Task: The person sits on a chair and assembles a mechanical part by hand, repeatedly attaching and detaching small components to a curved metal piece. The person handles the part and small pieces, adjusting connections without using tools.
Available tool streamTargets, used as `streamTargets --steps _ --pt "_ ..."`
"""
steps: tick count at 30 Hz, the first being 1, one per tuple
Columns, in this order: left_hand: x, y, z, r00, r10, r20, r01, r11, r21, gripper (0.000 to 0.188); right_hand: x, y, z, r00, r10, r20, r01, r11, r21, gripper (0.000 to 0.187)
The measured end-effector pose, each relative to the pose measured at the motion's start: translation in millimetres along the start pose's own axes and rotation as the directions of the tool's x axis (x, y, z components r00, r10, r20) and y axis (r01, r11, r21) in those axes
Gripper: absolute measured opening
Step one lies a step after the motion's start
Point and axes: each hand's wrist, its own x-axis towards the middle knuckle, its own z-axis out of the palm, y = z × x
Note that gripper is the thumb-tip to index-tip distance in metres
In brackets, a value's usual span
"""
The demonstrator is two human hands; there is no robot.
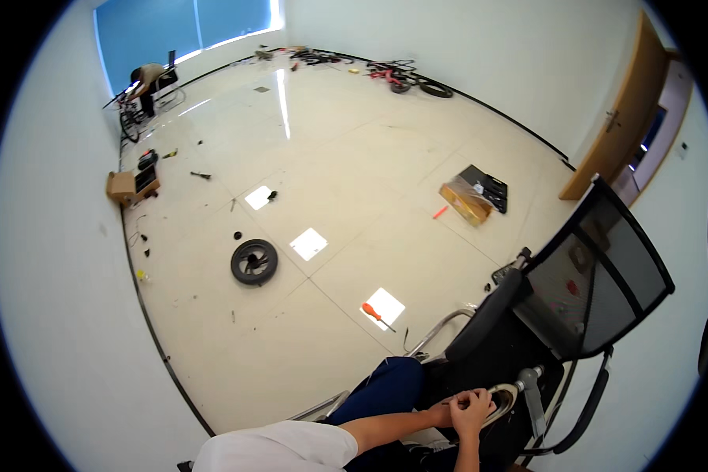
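Observation:
My left hand (440, 414) and my right hand (473, 407) meet over the black seat (468, 370) of a mesh-backed chair. Both sets of fingers are bent inward and closed, around something too small or too hidden to name. The right hand partly covers the left. Right beside my right fingers is a curved, pale metallic ring-like part (508, 403); whether they touch it I cannot tell. A grey piece with a rounded head and flat arm (532, 400) lies against that part, on the chair's right side.
An orange-handled screwdriver (372, 311) lies on the tiled floor ahead, with a small black wheel (254, 262) farther left. An open black tool case (488, 187) and a box (466, 203) are ahead right. Bicycle parts (393, 75) line the far wall; a cardboard box (123, 189) stands left.

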Motion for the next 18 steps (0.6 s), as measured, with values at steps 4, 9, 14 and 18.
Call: streamTargets --steps 4,9,14,18 --pt "-17 -65 23 0.995 -0.036 0.096 0.036 0.999 0.006 0.052 -4 -2 13 0.994 -0.057 -0.094 0.057 0.998 -0.004 0.021" --pt "15 -9 29 0.997 0.012 0.082 -0.015 0.999 0.035 0.055 -6 -7 8 0.986 -0.049 -0.157 0.053 0.998 0.022 0.028" --pt "-14 -40 44 0.968 -0.205 -0.145 0.194 0.977 -0.086 0.064 -20 8 -28 0.993 0.001 -0.121 0.005 0.999 0.053 0.058" --pt "-3 -6 -6 0.999 0.014 -0.035 -0.017 0.997 -0.078 0.073 -45 70 -73 0.996 0.077 0.053 -0.089 0.947 0.31 0.053"
